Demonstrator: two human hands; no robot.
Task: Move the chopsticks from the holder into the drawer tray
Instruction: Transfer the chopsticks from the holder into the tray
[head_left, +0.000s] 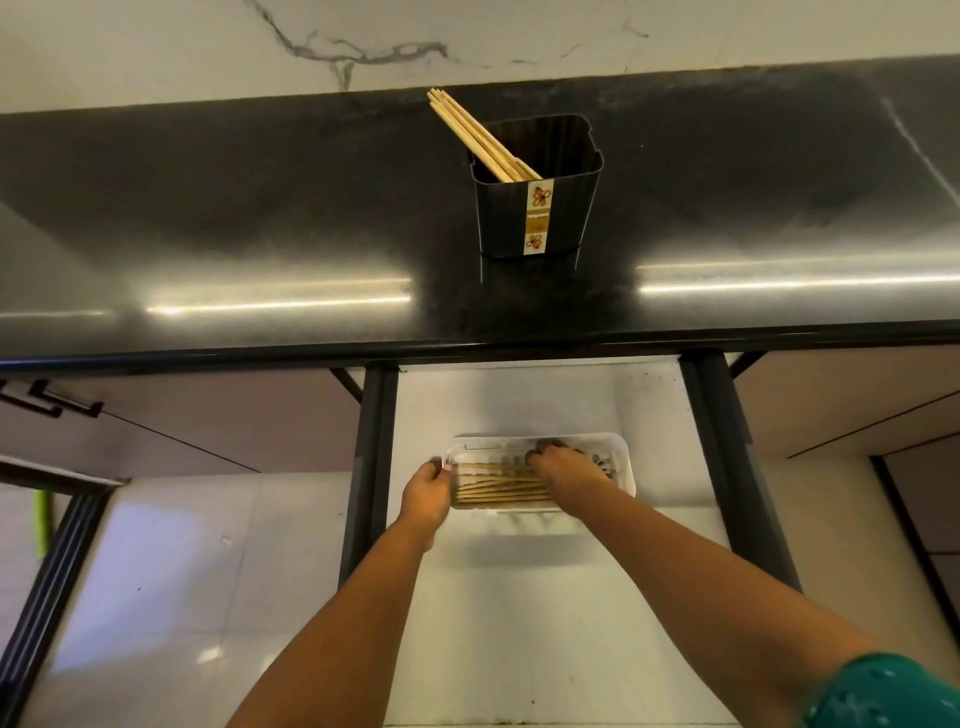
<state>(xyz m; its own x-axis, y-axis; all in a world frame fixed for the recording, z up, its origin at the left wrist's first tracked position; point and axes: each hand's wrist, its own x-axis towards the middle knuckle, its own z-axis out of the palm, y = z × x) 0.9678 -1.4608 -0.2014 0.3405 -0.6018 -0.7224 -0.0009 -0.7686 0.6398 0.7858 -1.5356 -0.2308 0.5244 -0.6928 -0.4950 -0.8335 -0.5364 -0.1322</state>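
Head view looks down over a dark glossy counter (260, 218) and into an open drawer (519, 597) below it. On the counter stands a black ribbed holder (566, 208) with a pale flowered label down its front. A small bundle of wooden chopsticks (475, 132) is in it, leaning up and to the left, their ends poking well past the rim.

Down in the drawer, on its white floor, sits a white tray (626, 470). A second lot of chopsticks (493, 486) lies flat inside it, running side to side, roughly parallel. Some small dark items show at the tray's right end, too hidden to name.

The left hand (426, 499) is at the tray's left edge, fingers curled over the rim, gripping it. The right hand (566, 470) reaches into the tray from above, knuckles up, fingers bent down over the right ends of the lying chopsticks; I cannot tell whether it is pinching any of them or only touching. A green sleeve (883, 691) shows on the right arm at the bottom corner.
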